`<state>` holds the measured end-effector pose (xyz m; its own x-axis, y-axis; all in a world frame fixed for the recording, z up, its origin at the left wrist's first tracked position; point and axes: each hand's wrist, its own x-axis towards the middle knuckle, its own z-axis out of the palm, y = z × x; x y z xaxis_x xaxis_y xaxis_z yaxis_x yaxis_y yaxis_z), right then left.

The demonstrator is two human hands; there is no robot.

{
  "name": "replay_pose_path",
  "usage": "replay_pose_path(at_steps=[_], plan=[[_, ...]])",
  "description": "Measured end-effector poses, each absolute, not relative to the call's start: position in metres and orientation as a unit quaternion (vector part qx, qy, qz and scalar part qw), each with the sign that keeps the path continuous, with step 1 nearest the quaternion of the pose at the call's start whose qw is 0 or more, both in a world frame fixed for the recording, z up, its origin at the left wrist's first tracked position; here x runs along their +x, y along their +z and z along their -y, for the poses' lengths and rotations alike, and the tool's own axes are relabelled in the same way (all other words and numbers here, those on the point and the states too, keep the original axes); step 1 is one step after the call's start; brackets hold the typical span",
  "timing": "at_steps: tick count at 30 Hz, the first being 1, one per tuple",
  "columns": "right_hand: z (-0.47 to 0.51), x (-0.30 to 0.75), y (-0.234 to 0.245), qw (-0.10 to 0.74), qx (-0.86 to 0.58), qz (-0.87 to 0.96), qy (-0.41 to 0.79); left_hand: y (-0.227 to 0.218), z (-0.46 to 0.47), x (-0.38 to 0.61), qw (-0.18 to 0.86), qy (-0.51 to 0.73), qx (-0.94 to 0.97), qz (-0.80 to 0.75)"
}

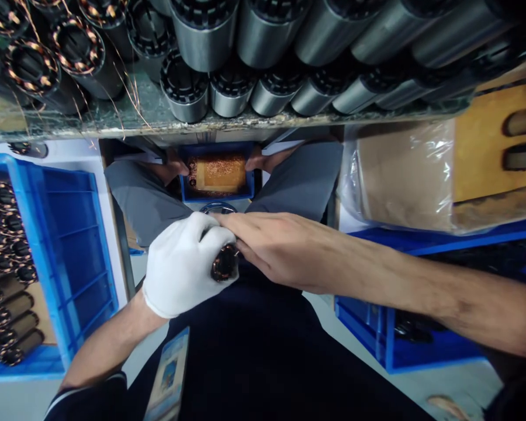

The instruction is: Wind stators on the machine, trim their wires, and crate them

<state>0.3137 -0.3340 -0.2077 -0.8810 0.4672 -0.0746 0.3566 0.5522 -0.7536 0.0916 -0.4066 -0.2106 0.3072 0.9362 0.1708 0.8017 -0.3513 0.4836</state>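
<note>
My left hand (pixel 188 263), in a white glove, is wrapped around a motor stator (pixel 225 263). The stator's round end faces me, with a dark bore and copper windings in it; the glove covers most of its body. My bare right hand (pixel 274 242) lies against the far side of the stator and the gloved fingers. Its fingers are together and point left. Their tips are hidden behind the glove, so what they pinch cannot be seen.
Metal stators (pixel 204 35) crowd the bench (pixel 289 121) ahead, with copper-wound ones (pixel 76 49) at left. Blue crates stand left (pixel 76 228) and right (pixel 363 327); the left one holds wound stators. A blue bin (pixel 217 197) with copper scraps sits between my feet. Plastic-wrapped cardboard (pixel 403 175) lies right.
</note>
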Motion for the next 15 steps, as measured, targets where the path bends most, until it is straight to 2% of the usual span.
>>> replay_pose_path(at_steps=[3,8,10,12,15], plan=[[0.323,0.317,-0.196,0.063,-0.231,0.844,0.480,-0.209,0.409,0.087,0.210,0.290,0.767,-0.532],[0.305,0.315,-0.172,0.118,-0.174,0.789,0.577,-0.222,0.399,0.076,0.327,0.492,0.637,-0.495],[0.299,0.313,-0.167,0.126,-0.165,0.798,0.566,-0.235,0.391,0.073,0.463,0.473,0.570,-0.487],[0.297,0.314,-0.168,0.122,-0.180,0.808,0.548,-0.251,0.387,0.072,0.614,0.394,0.505,-0.462],[0.304,0.323,-0.183,0.104,-0.242,0.752,0.604,-0.271,0.396,0.073,0.724,0.315,0.449,-0.419]])
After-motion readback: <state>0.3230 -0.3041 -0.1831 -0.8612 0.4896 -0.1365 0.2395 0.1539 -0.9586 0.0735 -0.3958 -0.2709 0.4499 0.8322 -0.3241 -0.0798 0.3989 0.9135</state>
